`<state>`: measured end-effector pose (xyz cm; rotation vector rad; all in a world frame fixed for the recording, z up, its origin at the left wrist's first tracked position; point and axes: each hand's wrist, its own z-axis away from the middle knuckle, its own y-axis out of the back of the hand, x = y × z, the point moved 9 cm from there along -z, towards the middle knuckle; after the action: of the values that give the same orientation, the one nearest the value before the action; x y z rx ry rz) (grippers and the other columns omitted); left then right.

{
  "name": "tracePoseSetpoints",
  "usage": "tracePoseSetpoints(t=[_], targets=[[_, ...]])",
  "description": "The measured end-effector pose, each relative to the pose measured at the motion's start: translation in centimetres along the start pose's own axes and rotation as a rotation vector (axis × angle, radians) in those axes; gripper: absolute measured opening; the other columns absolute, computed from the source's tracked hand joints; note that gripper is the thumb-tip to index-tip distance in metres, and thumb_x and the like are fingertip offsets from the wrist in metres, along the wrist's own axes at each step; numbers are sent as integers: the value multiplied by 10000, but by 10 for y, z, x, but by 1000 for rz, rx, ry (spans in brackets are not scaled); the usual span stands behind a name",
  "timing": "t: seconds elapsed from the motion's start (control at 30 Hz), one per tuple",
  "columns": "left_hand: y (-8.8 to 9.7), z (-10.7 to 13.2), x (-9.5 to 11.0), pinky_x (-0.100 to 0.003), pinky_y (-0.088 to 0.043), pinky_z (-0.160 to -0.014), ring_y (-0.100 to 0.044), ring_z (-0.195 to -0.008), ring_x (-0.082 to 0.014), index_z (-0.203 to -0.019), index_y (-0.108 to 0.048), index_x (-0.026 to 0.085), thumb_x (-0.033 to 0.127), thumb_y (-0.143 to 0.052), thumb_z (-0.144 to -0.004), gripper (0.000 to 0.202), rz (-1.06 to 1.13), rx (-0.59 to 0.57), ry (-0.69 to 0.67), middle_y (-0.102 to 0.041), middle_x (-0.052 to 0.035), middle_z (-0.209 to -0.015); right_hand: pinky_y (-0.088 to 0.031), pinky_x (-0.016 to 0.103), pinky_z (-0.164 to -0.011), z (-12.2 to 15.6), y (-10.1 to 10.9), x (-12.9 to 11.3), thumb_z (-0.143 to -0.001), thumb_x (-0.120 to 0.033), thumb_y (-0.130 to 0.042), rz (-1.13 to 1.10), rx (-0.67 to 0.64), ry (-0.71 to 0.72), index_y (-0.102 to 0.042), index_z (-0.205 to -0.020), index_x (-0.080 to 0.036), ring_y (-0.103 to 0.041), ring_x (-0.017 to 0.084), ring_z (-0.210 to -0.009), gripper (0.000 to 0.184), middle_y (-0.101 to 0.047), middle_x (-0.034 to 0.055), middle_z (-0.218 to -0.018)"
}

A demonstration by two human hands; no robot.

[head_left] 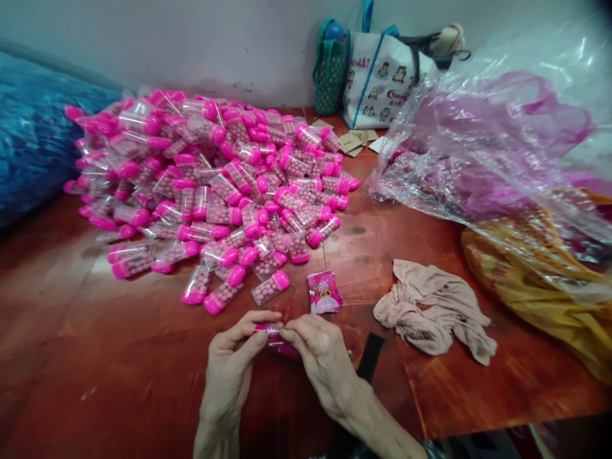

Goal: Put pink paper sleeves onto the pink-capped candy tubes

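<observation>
Head view, clock face centred on the hands: a blue bag point(36, 137) leans in at ten o'clock, probably pushed aside to leave the table point(138, 357) free for work. At eleven, pink-capped bottles point(248, 182) lie heaped at random, the nearest one within easy reach, I judge. Thumb and fingers of the left hand point(233, 356) pinch a small pink piece point(269, 329) just above the table's near part, and the right hand point(321, 352) pinches its other end, likely because something so slight needs steadying from both sides. Pink cards point(324, 293) sit stacked at one o'clock, handy for either hand; a crumpled cloth point(433, 290) lies clear of them at three. From my remote seat, the blue bag's far side is cut off, and the heap buries most of its bottles. The fingers cover so much of the piece that I cannot tell its shape. A black strip point(370, 357) passes behind the right wrist, and clear plastic point(471, 159) at two o'clock partly veils a yellow bag point(502, 264).
</observation>
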<state>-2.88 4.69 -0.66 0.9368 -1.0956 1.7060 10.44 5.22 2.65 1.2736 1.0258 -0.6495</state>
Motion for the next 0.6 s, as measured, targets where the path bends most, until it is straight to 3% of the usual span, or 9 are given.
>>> tracePoseSetpoints(t=[0.13,0.33,0.47,0.6], targets=[[30,1,6,-253,-495,-651,-601,-672,-154,-615,-685,143,181,-726,-572,71,111,216,-51,-667,-37,-688,-429,243,-635,-18,-14,-7,-908,-254,-383,82,-13,27,-563,-1017,-180,-562,146,-717,223,-590,42,-824],[69,1,11,-231,-513,-640,-600,-621,-111,-635,-670,170,179,-730,-563,94,296,490,-121,-682,20,-647,-477,309,-708,-45,-44,-16,-892,-256,-398,394,-25,162,-385,-1241,-145,-489,239,-1023,366,-428,135,-1269],[78,0,15,-195,-512,-633,-597,-594,-86,-627,-657,174,122,-728,-543,121,403,560,-158,-677,44,-626,-470,312,-686,-41,-57,-9,-867,-232,-458,583,-76,204,-471,-1139,-150,-482,244,-989,285,-462,129,-1238],[70,-2,11,-219,-524,-648,-614,-619,-100,-648,-648,159,97,-658,-628,66,486,562,-105,-677,27,-638,-436,310,-688,-30,-53,-6,-862,-200,-461,560,-142,244,-566,-909,-188,-506,190,-829,116,-561,66,-1078]])
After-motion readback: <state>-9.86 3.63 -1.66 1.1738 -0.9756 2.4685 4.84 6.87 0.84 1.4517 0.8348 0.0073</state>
